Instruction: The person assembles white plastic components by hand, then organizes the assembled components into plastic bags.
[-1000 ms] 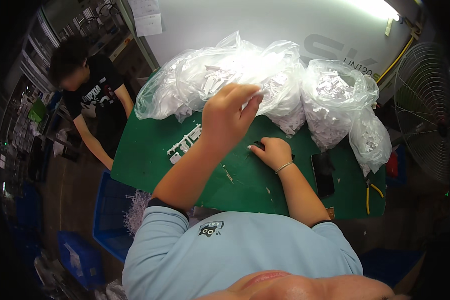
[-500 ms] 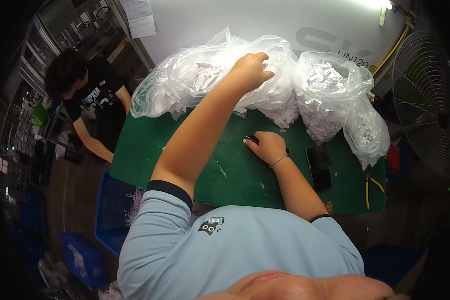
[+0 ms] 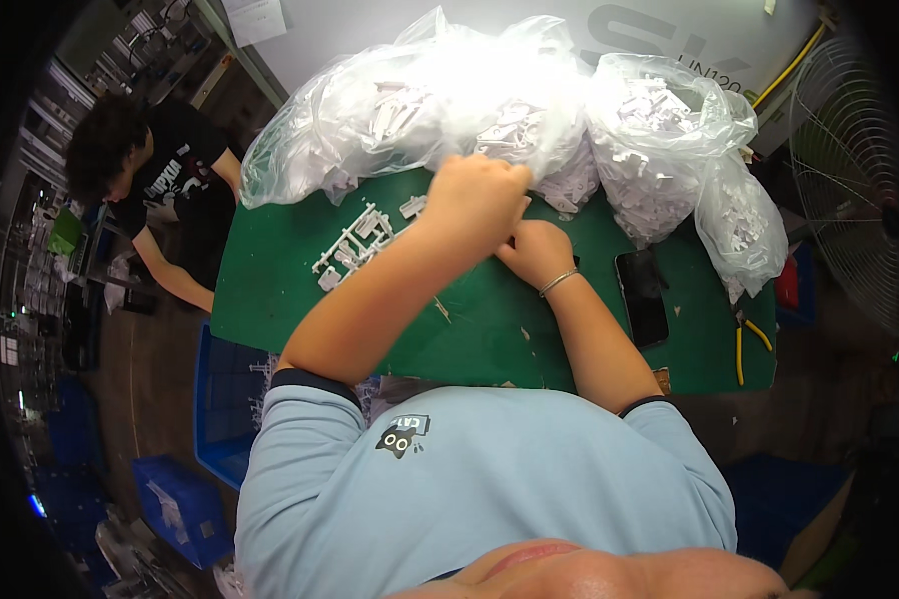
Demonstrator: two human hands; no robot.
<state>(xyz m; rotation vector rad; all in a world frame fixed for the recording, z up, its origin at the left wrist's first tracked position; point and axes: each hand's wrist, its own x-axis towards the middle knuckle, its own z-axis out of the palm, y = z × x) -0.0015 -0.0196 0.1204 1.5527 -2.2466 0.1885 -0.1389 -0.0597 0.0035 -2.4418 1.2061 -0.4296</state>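
My left hand (image 3: 476, 198) is closed over the middle of the table, its fingertips mostly hidden. Under its wrist and forearm stretches a white plastic sprue (image 3: 362, 238) with small moulded parts on it, apparently in that hand's grip. Right beside it, my right hand (image 3: 541, 252) is curled around a small dark-handled tool, mostly hidden by the hand; its kind does not show. Behind the hands, clear plastic bags (image 3: 305, 150) full of white plastic parts lie along the back of the green table (image 3: 489, 339).
At the back right stand more bags of white parts (image 3: 654, 190). A black phone (image 3: 641, 299) and yellow-handled pliers (image 3: 741, 344) lie on the right side. A wire fan (image 3: 849, 180) is beyond. A blue bin (image 3: 215, 419) stands at lower left; another person (image 3: 160, 180) bends at far left.
My left hand has come down from the bags to beside my right hand, and a white sprue now shows under its forearm. The right hand stays near its place, fingers curled.
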